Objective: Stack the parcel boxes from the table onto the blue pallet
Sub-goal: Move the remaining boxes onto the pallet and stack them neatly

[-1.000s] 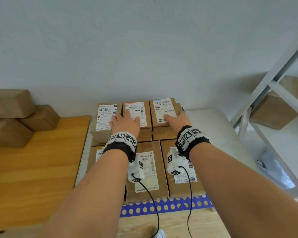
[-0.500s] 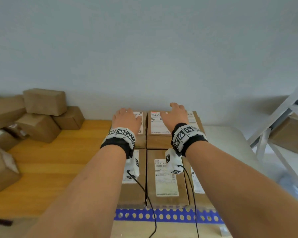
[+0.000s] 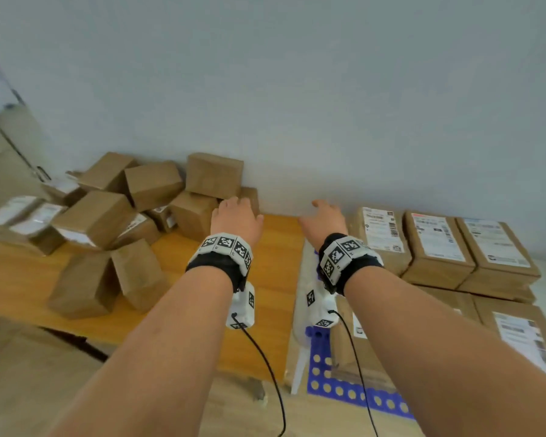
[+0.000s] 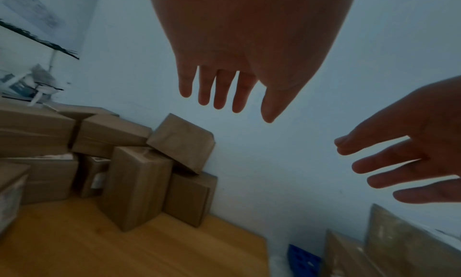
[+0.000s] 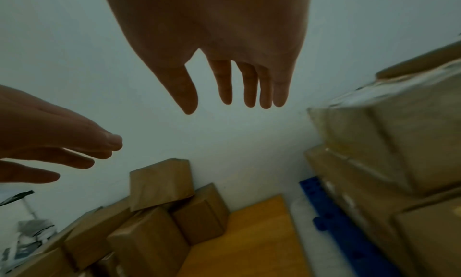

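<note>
Both your hands are empty and in the air. Your left hand point(image 3: 237, 216) hangs over the back edge of the wooden table point(image 3: 275, 247), fingers straight and slightly spread, holding nothing. Your right hand point(image 3: 323, 219) floats just beside it near the table's right edge, fingers loose and apart, nothing in it either.

The loose parcel boxes point(image 3: 108, 222) sit heaped in the table's back left corner, tumbled against the wall, some tilted, some on end. The nearest box point(image 3: 193, 212) stands just left of your left hand, below a tilted one point(image 3: 214, 175) leaning on the heap.

Off the table's right edge, the blue pallet point(image 3: 338, 389) carries the stacked boxes point(image 3: 438, 244), labels up, in tidy rows, a second layer begun along the back.

Now the handling, as I judge it: these look like small, stiff cardboard cartons, probably light, with plain faces that should not slip in a bare palm. Take the nearest box by two opposite sides, one palm on each. Watch that tilted one: it seems to rest on its neighbours, so pulling from underneath could bring it sliding down. Lifting it first looks safer.
</note>
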The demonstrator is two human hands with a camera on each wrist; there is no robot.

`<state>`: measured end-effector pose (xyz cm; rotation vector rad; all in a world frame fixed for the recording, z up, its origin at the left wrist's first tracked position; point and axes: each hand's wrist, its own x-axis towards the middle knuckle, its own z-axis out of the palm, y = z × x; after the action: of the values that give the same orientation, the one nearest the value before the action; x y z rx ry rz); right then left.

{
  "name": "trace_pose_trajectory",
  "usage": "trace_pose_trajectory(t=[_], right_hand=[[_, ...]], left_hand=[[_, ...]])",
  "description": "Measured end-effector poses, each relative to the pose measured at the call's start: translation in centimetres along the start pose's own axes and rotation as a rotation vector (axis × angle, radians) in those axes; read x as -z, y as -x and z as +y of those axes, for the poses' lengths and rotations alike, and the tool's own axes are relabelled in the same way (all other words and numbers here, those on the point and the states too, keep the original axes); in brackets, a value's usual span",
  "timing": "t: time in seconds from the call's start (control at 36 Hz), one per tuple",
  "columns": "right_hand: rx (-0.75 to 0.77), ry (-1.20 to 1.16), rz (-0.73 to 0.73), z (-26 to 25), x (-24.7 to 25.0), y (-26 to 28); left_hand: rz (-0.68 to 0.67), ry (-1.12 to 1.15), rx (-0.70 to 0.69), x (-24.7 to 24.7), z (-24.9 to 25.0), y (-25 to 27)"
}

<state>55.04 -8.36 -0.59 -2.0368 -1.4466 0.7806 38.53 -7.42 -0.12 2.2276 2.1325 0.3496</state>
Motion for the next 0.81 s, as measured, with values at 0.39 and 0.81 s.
trace_pose_trajectory(t=[0.39,0.81], right_hand=[[-0.026,-0.025,-0.048,-8.4,-10.9,-0.7],[-0.049,-0.120,-0.116,-12.6,-13.7,-12.0]], left_hand=[[-0.129,0.182,0.096,1.0,-13.6,-4.2],[-0.179,0.343,0.220,-0.5,-15.0,-16.7]])
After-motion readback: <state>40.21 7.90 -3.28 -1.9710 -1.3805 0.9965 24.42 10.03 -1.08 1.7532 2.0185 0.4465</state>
